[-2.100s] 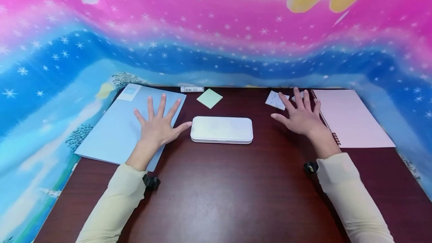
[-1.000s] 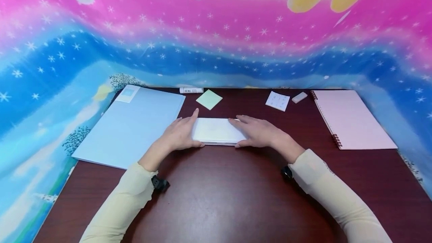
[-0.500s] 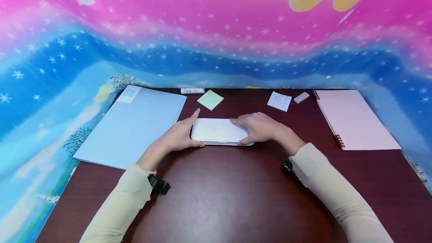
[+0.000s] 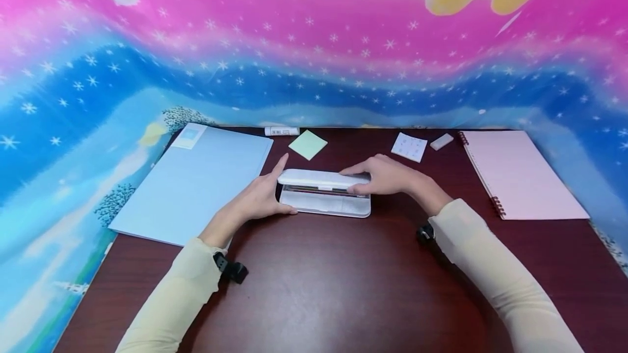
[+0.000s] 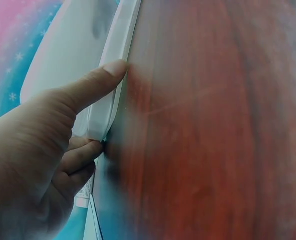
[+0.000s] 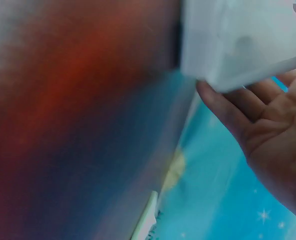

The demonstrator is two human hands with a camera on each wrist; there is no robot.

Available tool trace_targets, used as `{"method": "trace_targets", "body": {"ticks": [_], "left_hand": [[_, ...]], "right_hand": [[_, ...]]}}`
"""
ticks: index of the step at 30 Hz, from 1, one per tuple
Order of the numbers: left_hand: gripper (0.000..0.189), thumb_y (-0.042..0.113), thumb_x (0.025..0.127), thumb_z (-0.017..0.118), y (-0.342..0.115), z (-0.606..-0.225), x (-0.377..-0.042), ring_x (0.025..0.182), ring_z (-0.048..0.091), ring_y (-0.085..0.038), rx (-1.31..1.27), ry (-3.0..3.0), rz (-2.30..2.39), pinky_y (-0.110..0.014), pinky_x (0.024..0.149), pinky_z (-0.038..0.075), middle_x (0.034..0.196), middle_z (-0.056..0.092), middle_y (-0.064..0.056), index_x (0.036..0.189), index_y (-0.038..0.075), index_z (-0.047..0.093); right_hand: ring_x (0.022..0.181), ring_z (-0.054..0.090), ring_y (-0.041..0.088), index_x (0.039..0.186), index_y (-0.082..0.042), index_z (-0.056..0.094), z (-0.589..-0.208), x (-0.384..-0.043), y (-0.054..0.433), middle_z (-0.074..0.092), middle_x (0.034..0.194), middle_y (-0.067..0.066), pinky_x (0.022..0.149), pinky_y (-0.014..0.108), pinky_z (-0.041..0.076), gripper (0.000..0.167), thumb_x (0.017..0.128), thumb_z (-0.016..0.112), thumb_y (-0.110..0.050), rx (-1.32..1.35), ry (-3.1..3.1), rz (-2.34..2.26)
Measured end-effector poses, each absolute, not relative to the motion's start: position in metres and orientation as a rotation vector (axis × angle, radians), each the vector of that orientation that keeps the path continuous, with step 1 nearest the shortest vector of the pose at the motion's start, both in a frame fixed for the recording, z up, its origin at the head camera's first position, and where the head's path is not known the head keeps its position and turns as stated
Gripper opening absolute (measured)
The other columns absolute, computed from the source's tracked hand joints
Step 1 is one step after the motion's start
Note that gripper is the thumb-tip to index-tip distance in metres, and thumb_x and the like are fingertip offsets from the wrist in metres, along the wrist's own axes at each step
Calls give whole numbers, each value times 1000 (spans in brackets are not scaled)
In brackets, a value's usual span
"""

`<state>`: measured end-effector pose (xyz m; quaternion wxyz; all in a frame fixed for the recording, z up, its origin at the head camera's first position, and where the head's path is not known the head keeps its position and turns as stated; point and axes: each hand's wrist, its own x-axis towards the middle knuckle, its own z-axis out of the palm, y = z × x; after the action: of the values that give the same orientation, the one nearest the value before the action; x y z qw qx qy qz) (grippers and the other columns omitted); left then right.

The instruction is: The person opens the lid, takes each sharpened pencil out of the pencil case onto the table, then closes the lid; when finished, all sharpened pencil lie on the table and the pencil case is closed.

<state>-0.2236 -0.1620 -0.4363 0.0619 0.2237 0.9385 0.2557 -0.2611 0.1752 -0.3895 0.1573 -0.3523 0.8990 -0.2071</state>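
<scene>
A white pencil case (image 4: pixel 314 202) lies on the table with its lid (image 4: pixel 316 177) partly raised along the near side. Inside the gap there is a dark strip, and the contents are mostly hidden. My left hand (image 4: pixel 257 198) grips the left end of the case, thumb at the near edge and fingers along the end; the left wrist view shows the thumb (image 5: pixel 107 72) on the front wall. At the right end, my right hand (image 4: pixel 387 175) holds the lid, its thumb under the front edge and fingers over the top. The right wrist view shows fingers at the white case (image 6: pixel 258 45).
A light blue folder (image 4: pixel 191 189) lies on the left, a pink spiral notebook (image 4: pixel 527 178) on the right. Along the back are a white glue-stick-like tube (image 4: pixel 282 131), green sticky notes (image 4: pixel 308 145), a patterned paper square (image 4: pixel 409 147) and an eraser (image 4: pixel 442 141).
Both hands have come in from the sides onto the pencil case. In the last half second, my right hand has lifted the lid, opening a gap at the front; the left hand stays put.
</scene>
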Motion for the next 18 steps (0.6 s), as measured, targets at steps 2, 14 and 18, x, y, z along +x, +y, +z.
{"method": "trace_targets", "body": {"ticks": [2,14,18], "left_hand": [[140,50,71,90,-162,-437,-224,131,58,-34,679,2830,807,-51,109,46,145,59,-17,164,17,-10],[124,49,75,87,-159,-435,-220,142,49,-31,687,2835,757,-51,114,42,155,48,-15,165,13,10],[101,52,79,83,-157,-434,-218,143,46,-33,690,2870,615,-50,114,41,157,45,-16,158,11,37]], "right_hand": [[82,59,10,138,-27,65,-385,-267,178,73,125,0,77,35,50,44,99,61,-45,-984,2572,-673],[134,54,37,163,-32,23,-395,-291,167,22,169,16,90,49,56,74,102,61,-16,-915,2943,-460],[156,17,40,160,-25,33,-406,-290,159,16,170,18,116,54,39,64,102,58,-12,-1017,2928,-290]]}}
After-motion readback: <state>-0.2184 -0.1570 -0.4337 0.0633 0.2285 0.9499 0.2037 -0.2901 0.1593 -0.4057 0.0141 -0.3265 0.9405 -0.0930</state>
